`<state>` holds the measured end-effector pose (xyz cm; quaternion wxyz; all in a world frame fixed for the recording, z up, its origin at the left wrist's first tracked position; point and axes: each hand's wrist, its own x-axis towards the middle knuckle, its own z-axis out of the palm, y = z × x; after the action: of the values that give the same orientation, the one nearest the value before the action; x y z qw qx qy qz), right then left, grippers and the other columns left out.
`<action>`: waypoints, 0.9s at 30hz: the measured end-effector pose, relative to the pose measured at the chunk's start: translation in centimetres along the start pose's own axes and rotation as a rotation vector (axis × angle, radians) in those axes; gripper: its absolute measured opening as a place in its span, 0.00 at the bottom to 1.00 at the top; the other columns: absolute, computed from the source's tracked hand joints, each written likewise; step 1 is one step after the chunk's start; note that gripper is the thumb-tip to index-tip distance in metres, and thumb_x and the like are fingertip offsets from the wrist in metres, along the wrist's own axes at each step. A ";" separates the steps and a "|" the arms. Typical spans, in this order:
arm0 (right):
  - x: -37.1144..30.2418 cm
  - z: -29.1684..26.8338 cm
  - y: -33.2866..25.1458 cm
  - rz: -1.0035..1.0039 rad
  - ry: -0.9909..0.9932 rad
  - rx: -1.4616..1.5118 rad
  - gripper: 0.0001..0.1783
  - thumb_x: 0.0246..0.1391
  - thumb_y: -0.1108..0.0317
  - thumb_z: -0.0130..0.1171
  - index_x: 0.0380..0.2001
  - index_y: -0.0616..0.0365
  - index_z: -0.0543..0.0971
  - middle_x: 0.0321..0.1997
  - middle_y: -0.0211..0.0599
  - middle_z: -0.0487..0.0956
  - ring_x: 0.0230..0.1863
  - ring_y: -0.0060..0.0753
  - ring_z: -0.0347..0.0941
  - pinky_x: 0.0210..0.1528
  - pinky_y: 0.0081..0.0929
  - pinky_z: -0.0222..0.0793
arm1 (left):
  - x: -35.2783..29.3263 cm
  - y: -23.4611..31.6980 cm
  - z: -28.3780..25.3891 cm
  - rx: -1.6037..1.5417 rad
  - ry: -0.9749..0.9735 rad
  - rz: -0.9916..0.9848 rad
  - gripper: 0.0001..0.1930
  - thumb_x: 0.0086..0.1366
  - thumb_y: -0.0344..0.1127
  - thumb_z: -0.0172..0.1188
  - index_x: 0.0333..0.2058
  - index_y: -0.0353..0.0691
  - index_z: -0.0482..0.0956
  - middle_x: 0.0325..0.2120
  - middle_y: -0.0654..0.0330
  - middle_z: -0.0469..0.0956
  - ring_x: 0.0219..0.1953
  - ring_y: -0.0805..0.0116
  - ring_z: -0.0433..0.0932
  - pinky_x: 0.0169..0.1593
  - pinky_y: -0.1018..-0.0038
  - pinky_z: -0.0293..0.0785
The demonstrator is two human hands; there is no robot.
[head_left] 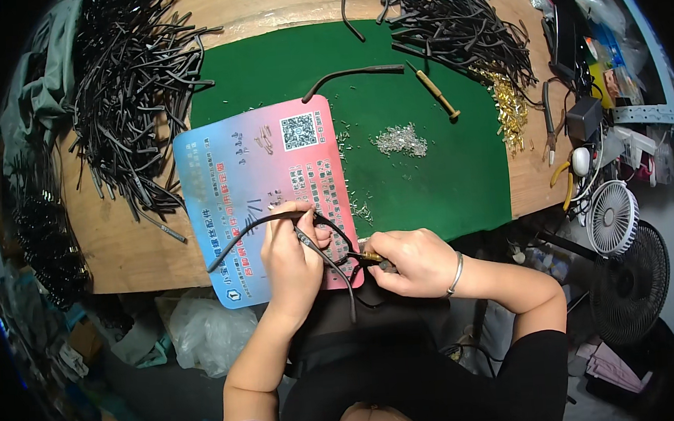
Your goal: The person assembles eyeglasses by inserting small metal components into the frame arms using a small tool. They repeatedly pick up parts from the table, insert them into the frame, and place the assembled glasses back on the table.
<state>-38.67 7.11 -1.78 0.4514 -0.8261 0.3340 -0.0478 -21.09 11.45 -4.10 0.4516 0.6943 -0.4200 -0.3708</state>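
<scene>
Over the lower part of a blue-and-pink printed card [210,187], my left hand [287,256] is closed round a black eyeglass frame [257,229], whose temples stick out to the left and down. My right hand [416,261] is closed at the frame's right side, on a small tool [379,263] with brass-coloured and dark parts. Fingers hide most of that tool, so its kind is unclear. Small screws and metal bits [263,140] lie in groups on the card. A loose dark temple [359,72] lies on the green mat, its curved end touching the card's top edge.
A pile of tiny silver screws [401,141] and a brass-handled screwdriver [434,93] lie on the green mat [444,188]. Heaps of dark temples [125,92] flank it. Brass-coloured pieces [510,111], pliers [552,128] and a white fan [611,217] stand at right.
</scene>
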 end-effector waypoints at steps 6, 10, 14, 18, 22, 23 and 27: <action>-0.1 -0.6 0.2 0.019 -0.071 0.023 0.14 0.47 0.63 0.57 0.32 0.61 0.69 0.23 0.44 0.74 0.26 0.49 0.73 0.26 0.40 0.70 | -0.2 -0.5 -0.1 0.178 0.002 0.215 0.04 0.64 0.23 0.51 0.37 0.31 0.70 0.26 0.58 0.72 0.23 0.75 0.78 0.26 0.80 0.77; -0.4 -2.8 0.2 -0.007 0.037 -0.168 0.22 0.49 0.55 0.58 0.42 0.57 0.70 0.29 0.43 0.72 0.26 0.47 0.74 0.26 0.37 0.72 | 0.5 -0.7 -0.5 0.215 -0.049 0.257 0.04 0.63 0.22 0.52 0.37 0.32 0.71 0.25 0.59 0.72 0.21 0.75 0.77 0.25 0.80 0.75; 0.6 -1.8 -0.2 -0.006 0.079 -0.482 0.35 0.46 0.55 0.61 0.55 0.58 0.64 0.33 0.43 0.67 0.19 0.36 0.74 0.19 0.29 0.70 | 0.8 -0.5 -0.6 0.252 -0.120 0.354 0.05 0.62 0.21 0.52 0.36 0.31 0.74 0.26 0.58 0.73 0.21 0.75 0.75 0.26 0.79 0.73; -0.6 -2.0 -0.4 0.088 0.042 -0.445 0.34 0.47 0.55 0.60 0.55 0.59 0.63 0.36 0.46 0.67 0.22 0.41 0.74 0.21 0.32 0.72 | 0.2 -1.0 -0.4 0.199 -0.092 0.311 0.16 0.50 0.11 0.49 0.37 0.33 0.73 0.23 0.57 0.71 0.21 0.70 0.74 0.27 0.76 0.73; -1.4 -4.1 0.3 0.194 0.132 -0.191 0.24 0.50 0.64 0.54 0.49 0.59 0.62 0.37 0.49 0.65 0.29 0.52 0.73 0.31 0.40 0.72 | 0.6 -0.9 -0.3 0.243 -0.096 0.387 0.19 0.45 0.09 0.47 0.37 0.31 0.72 0.23 0.57 0.71 0.20 0.71 0.72 0.27 0.77 0.73; -1.6 -4.6 0.9 0.197 0.100 -0.112 0.22 0.50 0.68 0.53 0.48 0.59 0.62 0.38 0.49 0.65 0.28 0.52 0.72 0.31 0.40 0.72 | 0.6 -0.9 -0.2 0.236 -0.095 0.376 0.19 0.45 0.09 0.47 0.37 0.32 0.72 0.23 0.57 0.71 0.20 0.71 0.72 0.27 0.77 0.73; -1.4 -3.9 0.9 0.118 0.133 -0.293 0.23 0.48 0.71 0.55 0.49 0.54 0.66 0.36 0.45 0.65 0.26 0.43 0.73 0.27 0.37 0.72 | 0.8 -0.8 -0.2 0.219 -0.085 0.354 0.19 0.45 0.08 0.47 0.37 0.31 0.72 0.23 0.57 0.71 0.21 0.71 0.73 0.26 0.77 0.73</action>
<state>-41.68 4.83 0.07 0.3048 -0.8571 0.4145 -0.0267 -20.39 11.03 -4.87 0.4136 0.6382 -0.5920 -0.2669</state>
